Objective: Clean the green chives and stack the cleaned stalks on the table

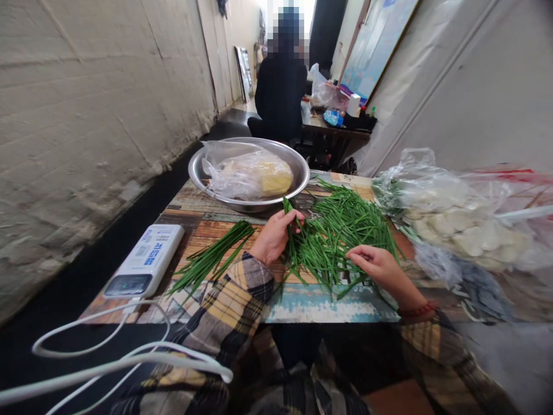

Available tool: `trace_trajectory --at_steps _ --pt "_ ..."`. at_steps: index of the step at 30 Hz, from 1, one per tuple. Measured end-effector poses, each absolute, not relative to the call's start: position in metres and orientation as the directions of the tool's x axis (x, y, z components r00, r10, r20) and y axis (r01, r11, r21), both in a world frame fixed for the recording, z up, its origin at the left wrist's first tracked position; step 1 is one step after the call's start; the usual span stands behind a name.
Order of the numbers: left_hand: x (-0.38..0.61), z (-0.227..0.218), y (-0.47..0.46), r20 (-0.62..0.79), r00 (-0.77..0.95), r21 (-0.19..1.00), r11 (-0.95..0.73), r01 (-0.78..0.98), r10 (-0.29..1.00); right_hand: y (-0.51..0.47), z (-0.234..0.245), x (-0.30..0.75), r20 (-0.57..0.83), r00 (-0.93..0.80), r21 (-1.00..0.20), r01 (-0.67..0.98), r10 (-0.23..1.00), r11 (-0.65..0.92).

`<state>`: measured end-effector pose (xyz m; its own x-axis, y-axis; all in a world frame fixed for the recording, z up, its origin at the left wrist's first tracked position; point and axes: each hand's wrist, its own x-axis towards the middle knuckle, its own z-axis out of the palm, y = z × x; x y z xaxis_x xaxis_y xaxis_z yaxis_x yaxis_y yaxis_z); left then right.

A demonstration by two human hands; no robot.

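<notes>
Painted wood makes up the table (pixel 311 305), which is crowded so that everything sits within arm's reach. At the right a clear bag (pixel 458 225) of pale rounds slumps against the wall, probably pushed aside to leave the middle free. A steel bowl (pixel 302 167) holding a smaller sack (pixel 246 173) stands at the far edge. The chives (pixel 345 230) lie loose and fanned between the hands, while a straight bundle (pixel 211 259) lies apart on the left, seemingly so the two do not mix. The left hand (pixel 273 236) is closed around a few stalks lifted upright from the heap. The right hand (pixel 375 265) rests curled at its near edge; whether it pinches a stalk I cannot tell.
</notes>
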<state>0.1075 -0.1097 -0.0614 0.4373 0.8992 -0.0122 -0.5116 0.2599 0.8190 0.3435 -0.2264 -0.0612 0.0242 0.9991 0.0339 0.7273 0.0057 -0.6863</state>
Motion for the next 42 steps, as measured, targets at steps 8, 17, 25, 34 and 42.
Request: trace_trajectory --at_steps 8,17,25,34,42 --pt "0.103 -0.056 -0.11 -0.029 0.534 0.735 0.38 -0.562 0.845 -0.22 -0.076 0.313 0.039 -0.052 -0.662 0.747 0.998 0.065" --pt "0.101 -0.058 -0.106 -0.056 0.555 0.716 0.421 -0.557 0.83 -0.22 -0.085 0.301 0.114 0.04 -0.569 0.822 0.993 0.032" --pt "0.1 -0.059 -0.106 -0.064 0.54 0.728 0.409 -0.55 0.839 -0.217 -0.076 0.324 0.064 0.126 -0.921 0.39 0.99 0.009" --pt "0.102 -0.059 -0.108 -0.082 0.51 0.771 0.378 -0.512 0.857 -0.221 -0.058 0.335 -0.005 0.238 -0.973 0.221 0.971 -0.059" --pt "0.102 -0.062 -0.107 -0.069 0.515 0.779 0.369 -0.507 0.854 -0.215 -0.044 0.327 0.078 0.315 -0.997 0.007 0.946 0.08"
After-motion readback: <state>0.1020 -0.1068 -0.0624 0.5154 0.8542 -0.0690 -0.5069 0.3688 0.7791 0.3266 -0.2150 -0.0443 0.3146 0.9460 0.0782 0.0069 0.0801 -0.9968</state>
